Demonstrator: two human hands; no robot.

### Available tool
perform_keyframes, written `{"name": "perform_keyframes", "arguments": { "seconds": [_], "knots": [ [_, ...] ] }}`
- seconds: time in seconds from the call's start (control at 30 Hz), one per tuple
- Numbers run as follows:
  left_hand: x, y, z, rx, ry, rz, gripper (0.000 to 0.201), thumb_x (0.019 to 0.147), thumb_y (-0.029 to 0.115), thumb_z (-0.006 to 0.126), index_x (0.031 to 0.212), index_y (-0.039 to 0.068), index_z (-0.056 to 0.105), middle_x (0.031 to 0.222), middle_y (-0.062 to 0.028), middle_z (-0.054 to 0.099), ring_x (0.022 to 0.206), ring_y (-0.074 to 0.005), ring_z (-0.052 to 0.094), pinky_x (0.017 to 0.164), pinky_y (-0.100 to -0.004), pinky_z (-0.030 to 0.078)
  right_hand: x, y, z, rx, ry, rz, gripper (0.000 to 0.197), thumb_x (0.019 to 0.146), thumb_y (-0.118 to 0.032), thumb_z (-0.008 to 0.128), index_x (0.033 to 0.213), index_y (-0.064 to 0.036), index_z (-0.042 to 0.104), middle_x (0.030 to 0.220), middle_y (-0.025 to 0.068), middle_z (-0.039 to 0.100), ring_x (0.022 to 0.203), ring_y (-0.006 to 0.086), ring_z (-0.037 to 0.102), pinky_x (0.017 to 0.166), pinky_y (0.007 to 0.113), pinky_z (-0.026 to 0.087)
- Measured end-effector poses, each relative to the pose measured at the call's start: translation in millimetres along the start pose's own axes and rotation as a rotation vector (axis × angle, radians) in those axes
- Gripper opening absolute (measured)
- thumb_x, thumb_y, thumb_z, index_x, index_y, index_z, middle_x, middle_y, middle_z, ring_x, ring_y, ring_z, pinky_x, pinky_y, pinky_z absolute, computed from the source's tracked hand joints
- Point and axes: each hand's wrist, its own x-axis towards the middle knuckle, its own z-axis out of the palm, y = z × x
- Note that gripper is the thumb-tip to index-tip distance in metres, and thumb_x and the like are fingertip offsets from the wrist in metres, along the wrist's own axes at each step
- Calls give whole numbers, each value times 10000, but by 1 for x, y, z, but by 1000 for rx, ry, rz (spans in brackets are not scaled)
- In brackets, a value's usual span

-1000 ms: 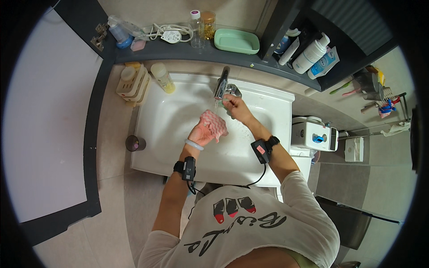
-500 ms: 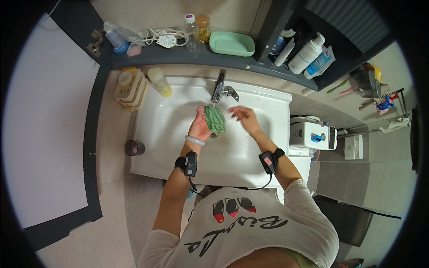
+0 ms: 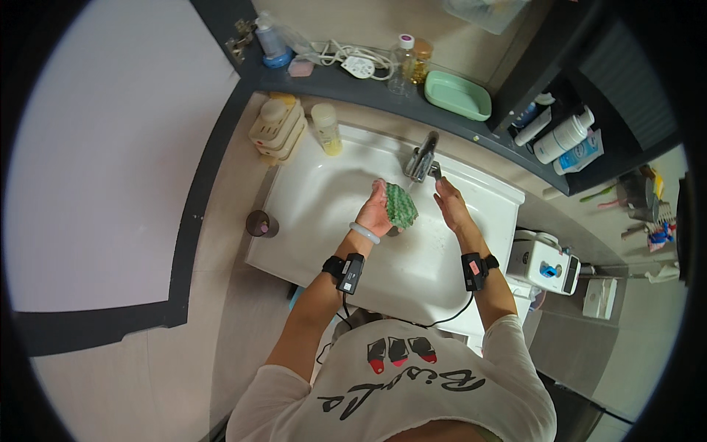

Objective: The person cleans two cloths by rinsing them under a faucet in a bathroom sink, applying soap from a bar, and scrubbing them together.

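Over the white sink (image 3: 294, 236), my left hand (image 3: 375, 214) is closed on a green, bumpy-textured scrubbing cloth (image 3: 401, 206), whose exact kind I cannot make out. The cloth hangs in front of the chrome faucet (image 3: 421, 157), near its spout. My right hand (image 3: 451, 205) is to the right of the cloth, fingers stretched out and holding nothing. Its fingertips are up at the faucet's lever (image 3: 436, 171); whether they touch it is hard to tell. The drain is mostly hidden behind the cloth.
At the sink's back left stand a pale bottle (image 3: 327, 129) and a cream soap box (image 3: 277, 129). A dark cup (image 3: 261, 224) sits by the left rim. The shelf behind carries a green tray (image 3: 458, 96), bottles and a white cable (image 3: 359, 65). A cabinet door (image 3: 110, 162) hangs open at left.
My right hand has gone up from above the basin to the faucet's lever, its fingers straightening. My left hand still holds the green cloth. The whole view has shifted and tilted.
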Motion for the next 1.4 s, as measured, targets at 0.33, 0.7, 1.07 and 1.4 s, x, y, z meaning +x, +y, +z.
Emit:
{"name": "perform_keyframes", "arguments": {
  "seconds": [0.33, 0.7, 1.07, 1.4],
  "knots": [
    [-45, 57, -54, -43, 91, 282, 328, 854, 465, 451, 944, 156, 514, 864, -53, 583, 817, -263, 564, 537, -467, 427, -42, 17, 136, -130, -82, 35, 375, 799, -73, 522, 1171, -65, 479, 1045, 69, 549, 951, 152, 500, 844, 280, 372],
    [-128, 83, -109, -62, 164, 319, 238, 913, 383, 367, 1006, 204, 494, 992, -16, 552, 923, -237, 528, 727, -427, 452, 40, 73, 310, 88, -591, 135, 422, 826, -21, 511, 1231, -130, 468, 1164, 80, 464, 995, 135, 497, 833, 259, 404],
    [-153, 92, -104, -8, 109, 335, 263, 905, 401, 375, 1030, 202, 493, 1021, -6, 544, 929, -219, 536, 709, -421, 469, 65, 87, 342, 105, -546, 4, 360, 887, -172, 483, 1231, -71, 450, 1149, 16, 495, 981, 112, 494, 825, 250, 387],
    [-110, 131, -75, 47, 77, 312, 259, 908, 421, 352, 979, 212, 489, 988, 6, 551, 947, -199, 536, 781, -418, 448, 69, 81, 289, -28, -350, -85, 356, 839, -292, 584, 997, 11, 485, 862, 66, 575, 829, 127, 541, 681, 240, 431]
  ]
}}
